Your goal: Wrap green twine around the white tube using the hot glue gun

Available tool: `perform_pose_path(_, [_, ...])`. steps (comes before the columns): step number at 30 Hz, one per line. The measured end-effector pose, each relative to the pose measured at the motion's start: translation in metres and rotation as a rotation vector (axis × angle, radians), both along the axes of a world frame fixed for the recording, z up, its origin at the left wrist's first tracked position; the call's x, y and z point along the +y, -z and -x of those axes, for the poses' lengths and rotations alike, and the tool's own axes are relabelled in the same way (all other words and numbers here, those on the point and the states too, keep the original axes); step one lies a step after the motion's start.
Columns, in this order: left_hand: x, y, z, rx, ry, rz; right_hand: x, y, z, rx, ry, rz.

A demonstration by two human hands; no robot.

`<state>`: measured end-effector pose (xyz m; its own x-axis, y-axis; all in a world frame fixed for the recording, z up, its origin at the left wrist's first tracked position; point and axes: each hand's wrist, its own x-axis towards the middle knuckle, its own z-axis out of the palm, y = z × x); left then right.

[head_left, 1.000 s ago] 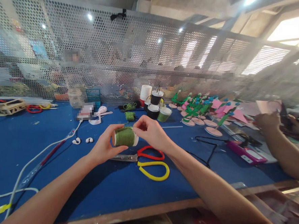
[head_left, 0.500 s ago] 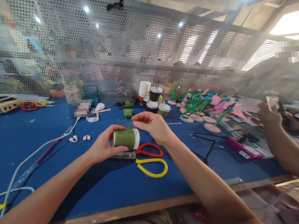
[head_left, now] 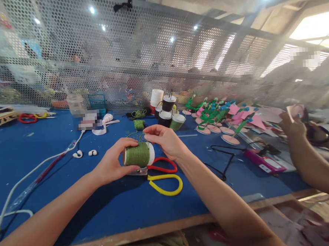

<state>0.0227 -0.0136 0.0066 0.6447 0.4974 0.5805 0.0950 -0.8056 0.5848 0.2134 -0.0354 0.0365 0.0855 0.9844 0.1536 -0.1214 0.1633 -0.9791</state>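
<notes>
Over blue table point(head_left: 108, 211) | green cup point(head_left: 138, 154) sideways, gripped in left hand point(head_left: 111, 163) | right hand point(head_left: 168, 142) pinching yarn point(head_left: 132, 133) near rim point(head_left: 152, 154)

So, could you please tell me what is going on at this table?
A person's left hand holds a cup wrapped in green yarn on its side, while the right hand seems to be pinching some yarn just above the rim. Scissors lie on the blue table, partly hidden by the cup, and a ball of green yarn sits farther back.
</notes>
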Motion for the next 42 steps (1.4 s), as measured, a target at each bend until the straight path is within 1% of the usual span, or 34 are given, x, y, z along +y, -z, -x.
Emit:
perform_pose_path(6, [-0.001, -0.001, 0.000, 0.025, 0.000, -0.019, -0.001, -0.002, 0.001, 0.004, -0.023, 0.008])
perform_pose_path(11, [-0.002, -0.002, -0.001, 0.021, 0.002, -0.026, -0.004, -0.005, 0.002, -0.010, -0.015, -0.009])
perform_pose_path(20, [-0.003, -0.004, -0.001, 0.002, 0.000, -0.088, -0.004, -0.001, 0.001, 0.028, -0.027, 0.056])
perform_pose_path(26, [-0.006, -0.007, -0.001, 0.028, -0.015, -0.159, -0.004, -0.002, 0.000, 0.036, -0.030, 0.073])
perform_pose_path(32, [-0.006, -0.006, -0.001, 0.043, -0.024, -0.191, -0.003, 0.000, 0.001, 0.038, -0.039, 0.093])
perform_pose_path(36, [-0.007, -0.006, -0.001, 0.051, -0.018, -0.220, -0.002, 0.001, 0.001, 0.011, -0.028, 0.100])
perform_pose_path(40, [-0.006, -0.007, -0.001, 0.036, -0.045, -0.264, -0.004, 0.002, -0.005, -0.038, 0.039, 0.101])
perform_pose_path(42, [-0.006, -0.007, 0.000, 0.011, -0.074, -0.281, -0.007, 0.002, -0.009, -0.076, -0.008, 0.145])
